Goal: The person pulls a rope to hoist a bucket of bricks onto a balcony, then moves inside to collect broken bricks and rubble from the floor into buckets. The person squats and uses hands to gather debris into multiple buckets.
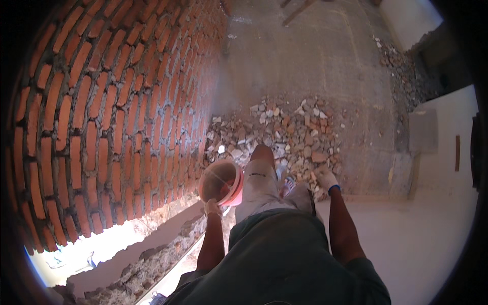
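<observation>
The gloved left hand [212,207] is gripping the rim of a round, orange plastic bucket [220,181], held beside the knee. The gloved right hand [326,179] is reaching into the jagged heap of broken brick and mortar rubble [284,134]; its grasp cannot be made out. Most rubble is still lying by the rough red brick wall [112,117].

Both gloved grips [212,207] [326,179] lowered, closed.

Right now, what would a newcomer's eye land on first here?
The red brick wall filling the left side, curving in the fisheye view. Next, the rubble pile on the concrete floor ahead of the person's knee. The gloved left hand holds an orange bucket by the wall; the gloved right hand reaches to the rubble.
</observation>
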Available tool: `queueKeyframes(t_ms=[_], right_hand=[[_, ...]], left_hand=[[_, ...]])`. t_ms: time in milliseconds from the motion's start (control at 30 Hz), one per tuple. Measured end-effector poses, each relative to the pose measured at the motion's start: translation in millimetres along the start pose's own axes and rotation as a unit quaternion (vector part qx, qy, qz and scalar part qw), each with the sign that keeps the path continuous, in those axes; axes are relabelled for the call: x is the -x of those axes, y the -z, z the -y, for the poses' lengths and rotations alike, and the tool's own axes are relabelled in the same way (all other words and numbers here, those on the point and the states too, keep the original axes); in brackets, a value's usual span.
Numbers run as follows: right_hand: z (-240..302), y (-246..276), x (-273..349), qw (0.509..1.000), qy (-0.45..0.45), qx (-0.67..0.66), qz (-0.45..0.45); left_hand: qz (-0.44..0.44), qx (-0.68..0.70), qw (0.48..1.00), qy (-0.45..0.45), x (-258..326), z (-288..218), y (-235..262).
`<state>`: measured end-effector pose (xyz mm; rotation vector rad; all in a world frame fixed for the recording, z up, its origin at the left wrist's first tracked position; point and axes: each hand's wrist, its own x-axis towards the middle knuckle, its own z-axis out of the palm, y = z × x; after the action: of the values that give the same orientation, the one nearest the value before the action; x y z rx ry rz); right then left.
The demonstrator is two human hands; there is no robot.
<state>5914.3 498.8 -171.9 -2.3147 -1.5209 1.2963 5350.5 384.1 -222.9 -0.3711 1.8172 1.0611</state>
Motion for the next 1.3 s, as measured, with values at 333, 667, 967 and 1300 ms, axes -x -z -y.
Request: queueKeyframes(t_ms=[333, 667, 967, 1300], right_hand=[[-6, 2, -154, 0.937, -0.089, -0.337, -0.039], [134, -3, -388, 0.99, -0.073, 0.035, 0.115], [366, 161, -612, 0.962, -0.045, -0.257, -0.081], [628, 407, -787, 0.822, 0.024, -0.569, -0.017]], left_hand=[[0.01, 0.201, 0.977, 0.064, -123, -137, -100], [0.082, -0.082, 0.956, -0.271, -193, -480, -468], [0.16, -0.083, 0.951, -0.25, -92, -634, -718], [0.226, -0.435, 0.7, -0.52, -48, -708, -1083]])
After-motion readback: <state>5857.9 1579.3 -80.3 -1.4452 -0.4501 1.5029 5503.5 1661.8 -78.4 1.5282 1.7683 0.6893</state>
